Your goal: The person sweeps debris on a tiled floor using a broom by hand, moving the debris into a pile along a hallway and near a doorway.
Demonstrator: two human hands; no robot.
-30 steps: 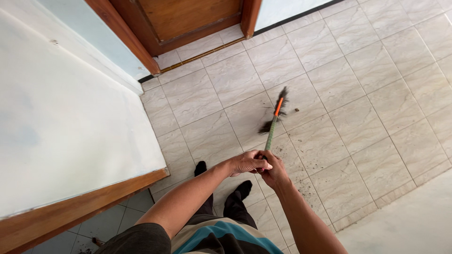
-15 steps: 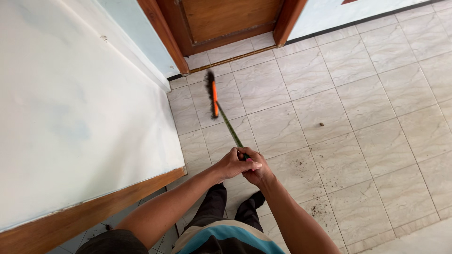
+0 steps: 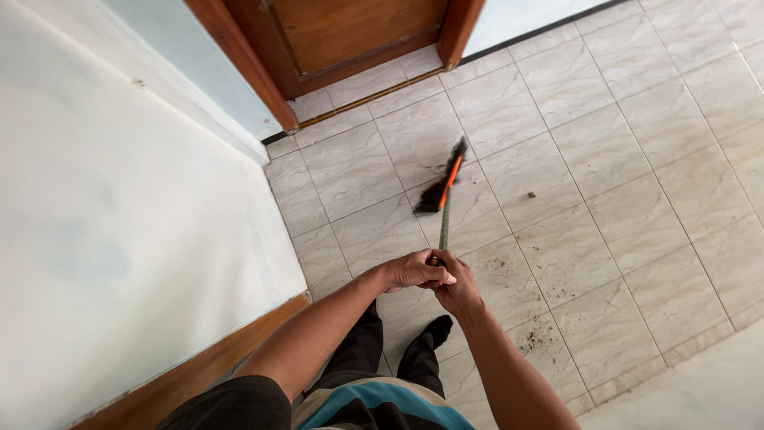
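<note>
Both hands meet just below the middle of the frame: the left hand [image 3: 415, 269] is wrapped over the top end of a thin green broom handle [image 3: 444, 227], and the right hand [image 3: 456, 288] is clenched round the same handle just beneath and behind it, the two touching. Below them, at the bottom edge, show the person's dark trousers, black-socked feet [image 3: 436, 328] and a shirt with a teal stripe. From the hands the handle runs up the frame to an orange collar and a blurred head of black bristles [image 3: 440, 187], low over the pale marbled floor tiles [image 3: 621, 175] just above centre. Dark dirt specks [image 3: 541, 338] lie scattered to the lower right of the hands, and a single small brown crumb [image 3: 531, 194] sits right of the bristles, well apart from them. As a judgement, a fast sweep could flick the fine specks wider over the tiles rather than gather them, and with socks on smooth tile a long reach could cost footing. A white wall panel with a wooden base rail [image 3: 199, 374] fills the left side; at the upper middle stands a brown wooden door [image 3: 350, 32] in its frame.
</note>
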